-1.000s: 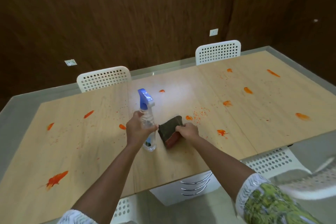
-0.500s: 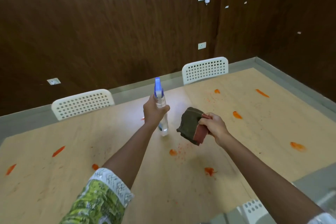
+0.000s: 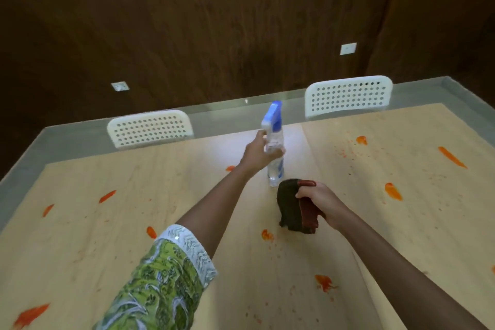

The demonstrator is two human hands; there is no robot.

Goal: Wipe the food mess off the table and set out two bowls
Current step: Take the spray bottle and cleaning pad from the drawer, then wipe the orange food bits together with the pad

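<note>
Gripping the clear, blue-capped spray bottle (image 3: 273, 147) now extended farther over the pale wooden surface (image 3: 80, 195), the left hand (image 3: 258, 151) readies spraying while the right hand (image 3: 320, 202) clutches the raised dark folded cloth (image 3: 290, 205) above unwiped orange food smears (image 3: 392, 191).

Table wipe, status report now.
Left hand grips spray bottle. Right hand holds cloth above table. Orange smears unwiped. No bowls visible.
</note>
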